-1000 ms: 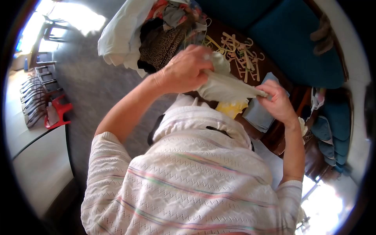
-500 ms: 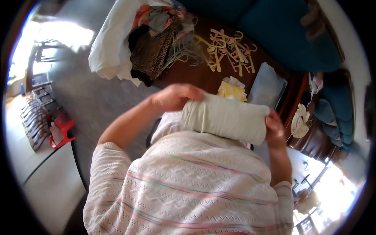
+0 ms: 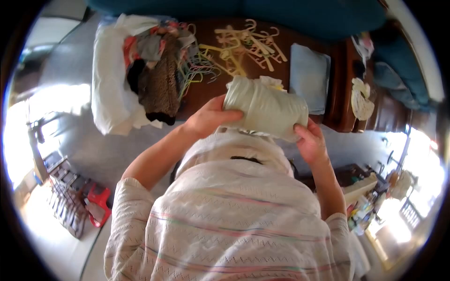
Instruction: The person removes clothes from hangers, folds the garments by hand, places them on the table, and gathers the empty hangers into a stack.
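Note:
A pale green piece of cloth (image 3: 269, 108), folded into a thick bundle, is held in front of my belly. My left hand (image 3: 209, 117) grips its left end, thumb on top and fingers underneath. At the lower right corner my right hand (image 3: 310, 142) pinches the cloth between thumb and fingers. Just behind the bundle, partly hidden by it, lies a yellow and white cloth (image 3: 273, 83). A folded light blue cloth (image 3: 309, 77) rests to its right on the brown wooden surface (image 3: 202, 99).
Pale plastic hangers (image 3: 251, 44) lie in a pile at the back. On the left are heaped clothes (image 3: 159, 70), thin coloured hangers (image 3: 199, 68) and a white cloth bundle (image 3: 108, 84). A red stool (image 3: 98, 206) stands on the floor; a cream cloth item (image 3: 362, 99) sits far right.
My view has turned, shifting the surroundings. Both hands have carried the folded cloth forward, over the near edge of the wooden surface. My left thumb now lies across its top.

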A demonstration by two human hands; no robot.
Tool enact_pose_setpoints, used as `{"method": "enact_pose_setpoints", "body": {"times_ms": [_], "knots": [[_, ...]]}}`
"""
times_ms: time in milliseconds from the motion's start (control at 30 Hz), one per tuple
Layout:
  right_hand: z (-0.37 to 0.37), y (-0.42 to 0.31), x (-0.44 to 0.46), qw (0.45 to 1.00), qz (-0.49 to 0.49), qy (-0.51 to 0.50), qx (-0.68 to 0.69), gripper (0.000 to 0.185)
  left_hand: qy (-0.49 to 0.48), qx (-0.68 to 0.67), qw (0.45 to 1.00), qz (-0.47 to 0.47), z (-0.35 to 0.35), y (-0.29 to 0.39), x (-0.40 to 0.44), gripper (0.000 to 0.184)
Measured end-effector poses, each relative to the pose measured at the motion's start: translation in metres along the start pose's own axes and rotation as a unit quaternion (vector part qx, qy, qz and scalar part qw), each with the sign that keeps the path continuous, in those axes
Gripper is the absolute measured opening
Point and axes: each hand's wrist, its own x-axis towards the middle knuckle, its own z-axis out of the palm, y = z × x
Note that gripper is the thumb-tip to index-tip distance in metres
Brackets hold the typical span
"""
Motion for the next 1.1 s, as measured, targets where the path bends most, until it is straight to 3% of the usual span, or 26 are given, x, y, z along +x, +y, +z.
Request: {"method": "enact_pose_setpoints", "body": {"times_ms": [100, 133, 167, 233, 300, 333, 433, 533, 600, 667, 733, 800, 833, 900, 967, 1033, 1100], "knots": [[-0.006, 0.012, -0.016, 0.991, 0.01, 0.024, -0.133, 0.041, -0.017, 0.032, 0.999, -0.04, 0.002, 0.004, -0.007, 0.053], [-0.005, 0.02, -0.022, 0.994, 0.087, 0.055, -0.032, 0.042, 0.001, 0.028, 0.997, -0.065, -0.004, -0.006, -0.009, 0.059], [-0.001, 0.03, -0.029, 0.992, 0.102, 0.078, 0.001, 0.042, 0.033, 0.075, 0.991, -0.104, -0.012, -0.017, -0.013, 0.064], [0.007, 0.05, -0.038, 0.982, 0.135, 0.112, 0.066, 0.042, 0.076, 0.071, 0.991, -0.08, -0.011, -0.026, -0.019, 0.07], [0.011, 0.053, -0.036, 0.98, 0.136, 0.139, 0.042, 0.044, 0.091, 0.175, 0.973, -0.119, -0.014, -0.014, -0.023, 0.069], [0.011, 0.054, -0.034, 0.979, 0.138, 0.149, 0.029, 0.045, 0.063, 0.239, 0.961, -0.128, -0.016, -0.01, -0.021, 0.068], [-0.003, 0.062, -0.03, 0.965, 0.083, 0.085, -0.233, 0.056, -0.098, 0.44, 0.884, -0.127, -0.019, -0.002, -0.011, 0.064], [0.003, 0.022, -0.023, 0.829, 0.201, 0.001, -0.522, 0.067, -0.129, 0.532, 0.827, -0.128, -0.006, 0.004, 0.0, 0.057], [-0.008, 0.016, -0.017, 0.696, -0.075, -0.018, -0.714, 0.071, -0.148, 0.592, 0.782, -0.122, 0.004, 0.006, 0.013, 0.051], [-0.025, 0.016, -0.01, 0.637, -0.166, -0.113, -0.744, 0.073, -0.157, 0.638, 0.743, -0.13, 0.017, 0.006, 0.025, 0.044], [-0.041, 0.018, 0.0, 0.697, -0.068, -0.279, -0.657, 0.073, -0.145, 0.673, 0.717, -0.109, 0.031, 0.0, 0.036, 0.037], [-0.049, -0.009, 0.014, 0.777, 0.008, -0.324, -0.539, 0.067, -0.142, 0.689, 0.709, -0.046, 0.032, -0.008, 0.054, 0.029], [-0.053, -0.019, 0.018, 0.809, 0.051, -0.343, -0.475, 0.064, -0.136, 0.662, 0.737, 0.017, 0.028, -0.018, 0.065, 0.028], [-0.061, -0.01, 0.026, 0.823, 0.092, -0.26, -0.496, 0.059, -0.12, 0.594, 0.783, 0.144, 0.023, -0.035, 0.09, 0.027], [-0.081, 0.012, 0.035, 0.846, 0.112, -0.191, -0.485, 0.054, -0.113, 0.493, 0.863, -0.005, 0.025, -0.045, 0.122, 0.026], [-0.109, 0.045, 0.048, 0.88, 0.108, -0.133, -0.444, 0.051, -0.095, 0.398, 0.897, -0.166, 0.019, -0.06, 0.153, 0.028], [-0.135, 0.056, 0.063, 0.931, 0.155, -0.114, -0.31, 0.047, -0.055, 0.316, 0.934, -0.157, 0.01, -0.084, 0.175, 0.036]]}}
